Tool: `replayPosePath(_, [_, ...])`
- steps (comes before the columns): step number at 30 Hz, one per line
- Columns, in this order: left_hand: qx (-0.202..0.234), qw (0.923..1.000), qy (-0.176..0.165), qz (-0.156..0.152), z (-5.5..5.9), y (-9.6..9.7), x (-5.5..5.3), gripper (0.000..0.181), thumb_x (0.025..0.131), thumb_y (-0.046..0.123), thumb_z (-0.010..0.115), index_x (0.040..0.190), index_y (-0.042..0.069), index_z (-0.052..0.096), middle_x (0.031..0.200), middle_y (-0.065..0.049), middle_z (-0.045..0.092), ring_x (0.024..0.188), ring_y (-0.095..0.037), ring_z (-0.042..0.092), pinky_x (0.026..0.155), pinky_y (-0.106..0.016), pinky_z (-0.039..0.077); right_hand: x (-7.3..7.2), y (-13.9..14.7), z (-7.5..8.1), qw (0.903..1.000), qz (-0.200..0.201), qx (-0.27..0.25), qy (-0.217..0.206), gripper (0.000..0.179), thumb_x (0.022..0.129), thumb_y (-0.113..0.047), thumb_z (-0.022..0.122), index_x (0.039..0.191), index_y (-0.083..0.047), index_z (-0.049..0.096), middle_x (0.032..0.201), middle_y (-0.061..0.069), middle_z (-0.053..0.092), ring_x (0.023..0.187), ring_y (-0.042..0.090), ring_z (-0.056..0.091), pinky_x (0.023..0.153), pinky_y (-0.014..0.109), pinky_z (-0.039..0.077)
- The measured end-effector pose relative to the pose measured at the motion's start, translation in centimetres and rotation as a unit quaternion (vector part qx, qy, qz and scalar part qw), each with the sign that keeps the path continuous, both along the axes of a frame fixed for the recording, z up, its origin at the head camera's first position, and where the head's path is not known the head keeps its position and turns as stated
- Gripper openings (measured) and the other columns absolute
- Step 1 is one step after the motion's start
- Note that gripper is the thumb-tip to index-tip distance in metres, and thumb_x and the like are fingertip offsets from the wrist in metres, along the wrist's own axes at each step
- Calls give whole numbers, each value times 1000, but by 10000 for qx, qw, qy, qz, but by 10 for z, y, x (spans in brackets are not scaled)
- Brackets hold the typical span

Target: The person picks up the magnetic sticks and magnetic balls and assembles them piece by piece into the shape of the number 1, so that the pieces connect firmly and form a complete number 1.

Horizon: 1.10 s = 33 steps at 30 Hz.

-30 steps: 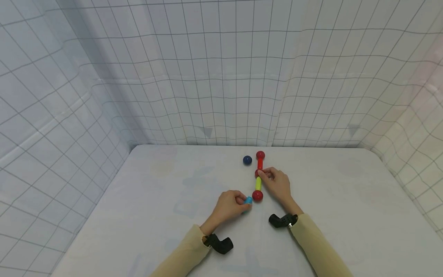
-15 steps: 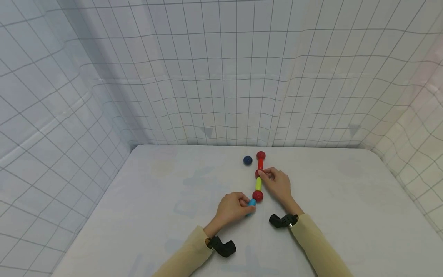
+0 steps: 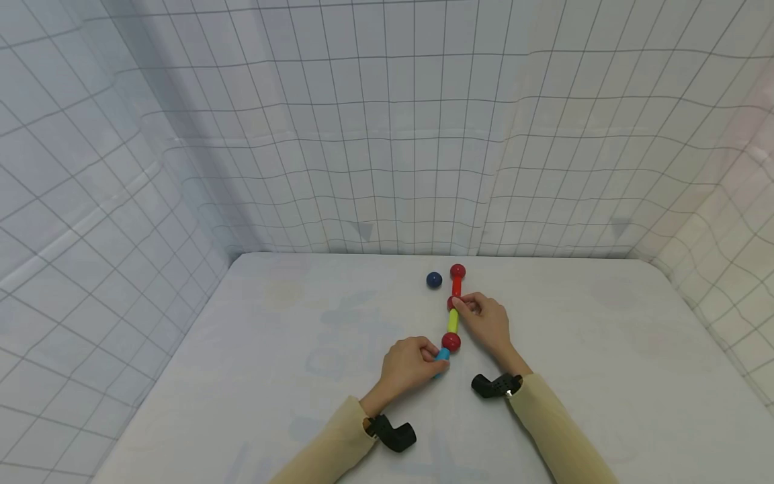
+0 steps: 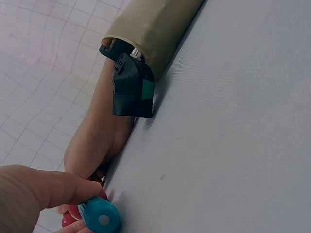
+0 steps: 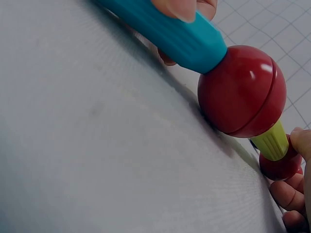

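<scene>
In the head view my left hand point(image 3: 410, 368) pinches a blue rod point(image 5: 170, 31) between thumb and fingers. The rod's far end touches the nearest red ball point(image 5: 243, 90). From that ball a yellow-green rod point(image 3: 453, 321) leads to a middle red ball point(image 5: 279, 165), which my right hand point(image 3: 486, 325) pinches with thumb and fingers. Beyond it a red rod point(image 3: 456, 286) joins a far red ball point(image 3: 457, 271). The pieces lie in a line on the table. In the left wrist view the blue rod's free end point(image 4: 103, 219) faces the camera.
A dark blue ball point(image 3: 434, 279) lies apart, left of the far red ball. The white table point(image 3: 272, 349) ends at a grid-patterned curtain point(image 3: 387, 134) at the back, with more curtain on both sides. A black camera is strapped to each wrist.
My left hand has moved slightly right, bringing the blue rod from beside the nearest red ball into contact with it. The ball chain has shifted very slightly right; my right hand keeps its grip.
</scene>
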<state>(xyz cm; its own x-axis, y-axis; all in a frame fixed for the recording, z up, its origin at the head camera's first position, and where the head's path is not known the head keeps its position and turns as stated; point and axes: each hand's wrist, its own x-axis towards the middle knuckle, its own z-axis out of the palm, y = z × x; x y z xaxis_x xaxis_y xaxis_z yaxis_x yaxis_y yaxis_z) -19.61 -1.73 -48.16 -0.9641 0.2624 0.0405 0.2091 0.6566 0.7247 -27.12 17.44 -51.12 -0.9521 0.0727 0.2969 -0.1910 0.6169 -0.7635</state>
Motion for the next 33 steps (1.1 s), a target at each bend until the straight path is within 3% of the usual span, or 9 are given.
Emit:
replayPosePath(14, [-46,9995,-49,295,3,7,4,19,77,33,74,75,16,66,60,14,53,55,-4,48,50,-24,37,-1,0,-1,9999,-3,-37,122,36,88,-43,65,96,-9,70,72,-1,61,67,19,48,61,32,33])
replayPosePath(33, [-109,9990,-130,422,3,12,6,21,78,35,73,74,15,67,57,13,53,55,-4,48,50,-24,37,-1,0,0,9997,25,24,250,34,88,-41,66,96,-8,70,72,0,63,67,19,49,62,33,34])
